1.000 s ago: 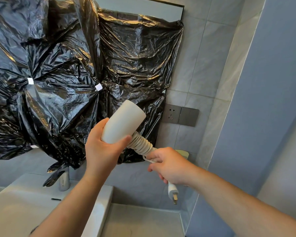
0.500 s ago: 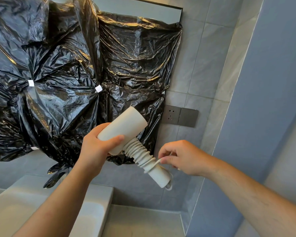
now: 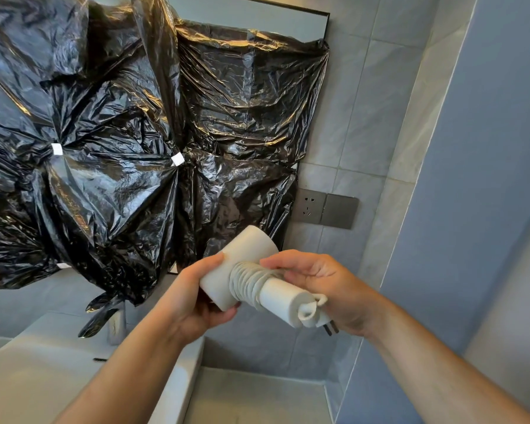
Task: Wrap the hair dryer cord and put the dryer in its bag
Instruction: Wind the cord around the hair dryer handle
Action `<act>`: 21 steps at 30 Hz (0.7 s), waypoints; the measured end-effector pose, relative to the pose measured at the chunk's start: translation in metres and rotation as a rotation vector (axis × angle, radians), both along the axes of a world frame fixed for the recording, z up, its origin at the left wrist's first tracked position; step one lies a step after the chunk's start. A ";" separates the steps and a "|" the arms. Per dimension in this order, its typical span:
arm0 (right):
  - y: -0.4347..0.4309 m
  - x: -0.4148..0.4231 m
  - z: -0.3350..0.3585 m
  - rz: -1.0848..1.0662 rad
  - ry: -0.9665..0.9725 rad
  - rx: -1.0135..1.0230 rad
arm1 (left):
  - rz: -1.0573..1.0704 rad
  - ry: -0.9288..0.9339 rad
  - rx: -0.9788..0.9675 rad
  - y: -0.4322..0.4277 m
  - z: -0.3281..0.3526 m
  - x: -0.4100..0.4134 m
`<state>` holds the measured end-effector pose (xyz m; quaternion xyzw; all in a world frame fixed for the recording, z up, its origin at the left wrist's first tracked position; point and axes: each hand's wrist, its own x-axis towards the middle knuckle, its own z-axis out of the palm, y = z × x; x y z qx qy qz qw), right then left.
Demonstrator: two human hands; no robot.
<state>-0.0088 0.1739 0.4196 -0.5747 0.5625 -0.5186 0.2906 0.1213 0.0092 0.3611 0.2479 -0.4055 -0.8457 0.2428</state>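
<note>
While both hands are raised in front of the tiled wall, the white hair dryer point(image 3: 245, 267) is held between them, a little below and to the left of the grey wall socket point(image 3: 309, 206). The left hand point(image 3: 193, 298) is closed around the wide barrel of the dryer, with the thumb on the upper side and the other fingers curled under it. The right hand point(image 3: 328, 286) lies along the far side of the handle; its fingertips point(image 3: 271, 262) press on the white cord point(image 3: 248, 281), which is wound in many tight turns around the handle where it meets the barrel. The palm of this hand is behind the end of the handle, so I cannot tell exactly how much of the handle it grips. At this end, a short loop of cord comes out, and the plug point(image 3: 323, 321) lies against the heel of the right hand with its two dark pins pointing down and to the right.

To the left of the socket, crumpled black plastic sheets point(image 3: 104, 148) cover the mirror point(image 3: 257, 13), fixed with small white pieces of tape point(image 3: 178, 159). Below the socket and far to the left, a white washbasin point(image 3: 43, 377) is seen with a chrome tap point(image 3: 117, 322) partly hidden by the plastic. A blue-grey wall point(image 3: 471, 179) stands to the right of the socket.
</note>
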 end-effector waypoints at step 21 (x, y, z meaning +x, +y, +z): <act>-0.031 0.002 -0.013 -0.406 -0.060 -0.128 | 0.259 -0.360 -0.712 0.044 -0.033 -0.028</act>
